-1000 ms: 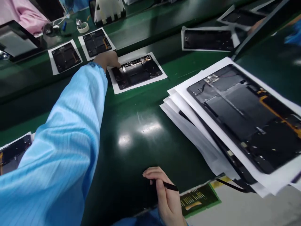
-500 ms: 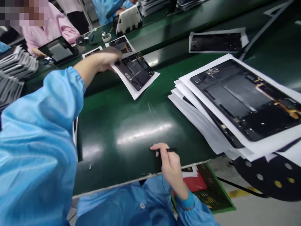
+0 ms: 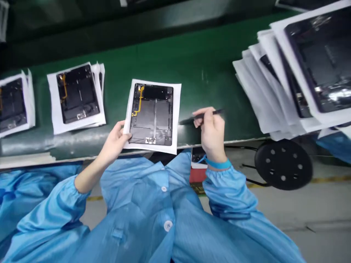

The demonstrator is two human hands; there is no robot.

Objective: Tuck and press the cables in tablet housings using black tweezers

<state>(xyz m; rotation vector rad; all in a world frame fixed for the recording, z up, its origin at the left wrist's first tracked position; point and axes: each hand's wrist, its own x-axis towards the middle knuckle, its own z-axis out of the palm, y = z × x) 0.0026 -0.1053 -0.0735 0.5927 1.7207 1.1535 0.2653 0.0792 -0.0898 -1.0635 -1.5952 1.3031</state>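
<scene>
My left hand (image 3: 114,141) grips the lower left corner of an opened tablet (image 3: 149,115), thumb on top, together with the white sheet (image 3: 176,117) under it. The tablet is a dark shell with a yellow ribbon cable, its insides facing up, at the front edge of the green bench. To the right of it, my right hand (image 3: 212,128) is closed around a thin black pointed tool (image 3: 188,120). Its tip points left, beside the sheet's right edge; motion blur hides its exact kind.
More opened tablets on white sheets lie at left (image 3: 78,95) and far left (image 3: 13,106). A taller, uneven stack (image 3: 326,65) stands at right on the green bench (image 3: 203,54). Below the bench are a black round stool (image 3: 283,164) and a red item (image 3: 197,175). Blue-sleeved clothing shows at lower left.
My left hand has come from the far side of the bench to its front edge, bringing a tablet on its sheet. The view has turned downward. My right hand still holds the black tool.
</scene>
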